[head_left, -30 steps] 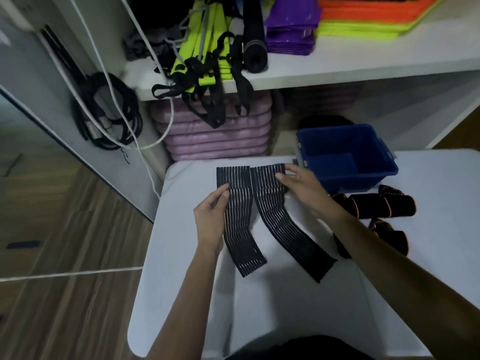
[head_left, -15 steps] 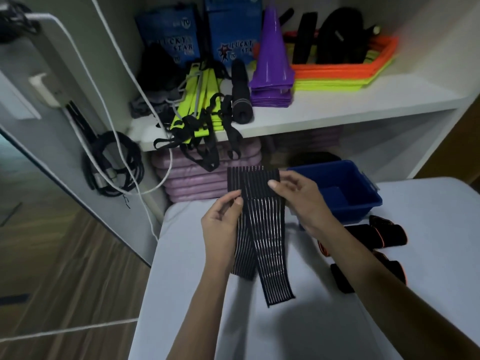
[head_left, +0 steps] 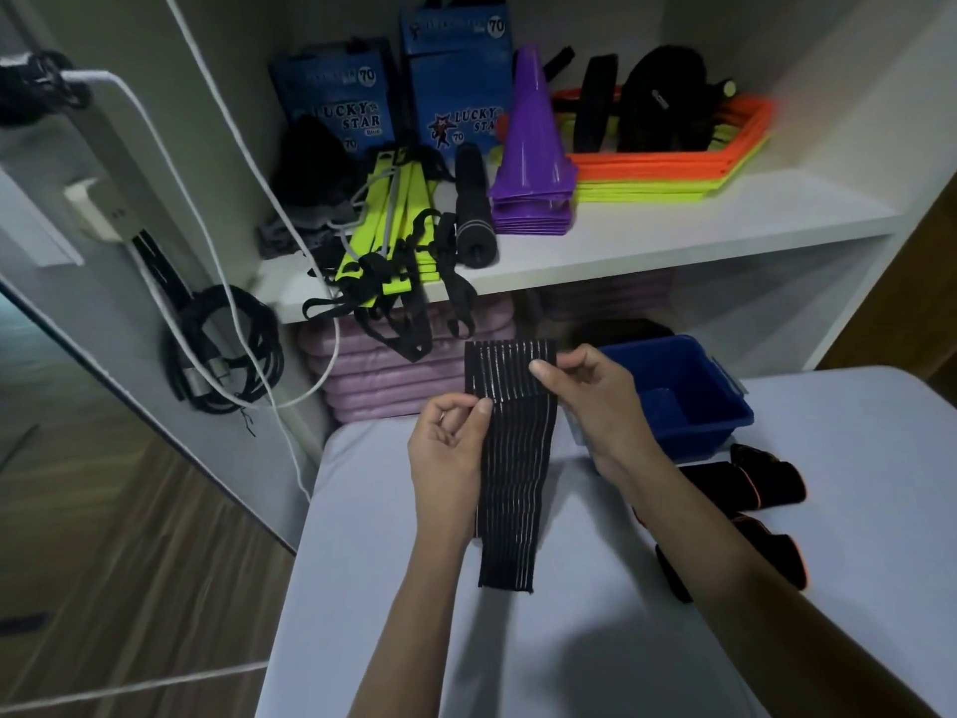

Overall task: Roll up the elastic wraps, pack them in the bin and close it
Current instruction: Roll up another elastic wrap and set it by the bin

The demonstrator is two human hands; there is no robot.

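We pinch the folded black ribbed elastic wrap [head_left: 510, 437] in left hand [head_left: 448, 450] and right hand [head_left: 595, 406]; uneven layers risk a crooked, loose roll

**What We Cannot See Well**

We cannot see the left side of the elastic wrap [head_left: 510, 458], because the left hand [head_left: 448, 461] covers it. The wrap is folded, so its back layer is mostly hidden too. The right hand [head_left: 595, 406] hides the near left corner of the blue bin [head_left: 689, 401], and we see no lid. The right arm covers part of the black wraps with orange trim [head_left: 745, 489], so we cannot count them. The pink mats [head_left: 393, 375] sit in shadow behind hanging black straps [head_left: 409, 313]. The small print on the blue boxes [head_left: 455, 85] is too blurry to read. The white table [head_left: 854, 458] is cut off at the bottom and right edges.
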